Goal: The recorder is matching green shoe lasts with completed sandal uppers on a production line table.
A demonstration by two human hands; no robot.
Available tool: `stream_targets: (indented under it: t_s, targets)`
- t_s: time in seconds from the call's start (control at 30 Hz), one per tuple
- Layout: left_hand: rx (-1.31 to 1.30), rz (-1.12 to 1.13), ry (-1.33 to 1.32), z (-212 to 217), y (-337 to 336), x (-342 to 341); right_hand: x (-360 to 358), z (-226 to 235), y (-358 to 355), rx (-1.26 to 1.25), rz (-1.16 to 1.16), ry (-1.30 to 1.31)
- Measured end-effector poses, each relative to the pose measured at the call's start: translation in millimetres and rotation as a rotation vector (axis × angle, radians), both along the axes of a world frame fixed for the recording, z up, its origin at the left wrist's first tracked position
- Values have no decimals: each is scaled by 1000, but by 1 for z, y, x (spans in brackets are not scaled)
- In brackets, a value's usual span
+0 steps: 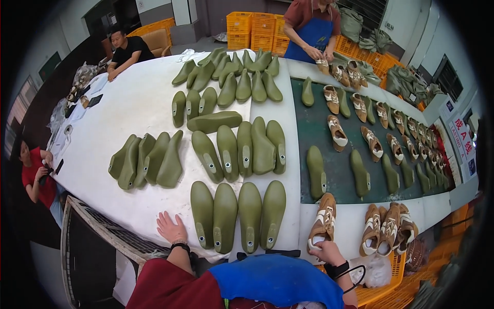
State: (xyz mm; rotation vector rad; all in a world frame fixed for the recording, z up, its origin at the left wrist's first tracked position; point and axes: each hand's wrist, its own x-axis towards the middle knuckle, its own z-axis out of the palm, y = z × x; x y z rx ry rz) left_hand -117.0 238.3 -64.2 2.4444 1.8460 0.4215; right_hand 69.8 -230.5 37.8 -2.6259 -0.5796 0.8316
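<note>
My left hand (171,229) lies flat on the white-covered table (128,206), fingers spread and holding nothing. At the table's near edge my right hand (330,253) grips a brown-and-white sneaker (324,219) by its heel end, its toe pointing away from me. Something white shows inside the shoe's opening. Between my hands stands a row of green shoe lasts (225,216), with further lasts (236,149) behind it. Another cluster of lasts (149,159) lies beyond my left hand. Right of the held shoe sit several similar sneakers (388,226).
A dark green conveyor belt (339,180) on the right carries lasts and sneakers in rows. Across it, a person in a blue apron (314,36) handles a sneaker. Two people sit at the left side. Yellow crates (252,28) stand behind; another crate (399,268) is below right.
</note>
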Motion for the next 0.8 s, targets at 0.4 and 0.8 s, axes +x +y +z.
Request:
stream_targets:
  t_s: [0.4, 0.8]
  targets:
    - [-16, 6, -43, -1, 0, 2, 5, -8, -2, 18, -5, 63]
    - [8, -22, 2, -3, 0, 6, -5, -1, -1, 72, -2, -83]
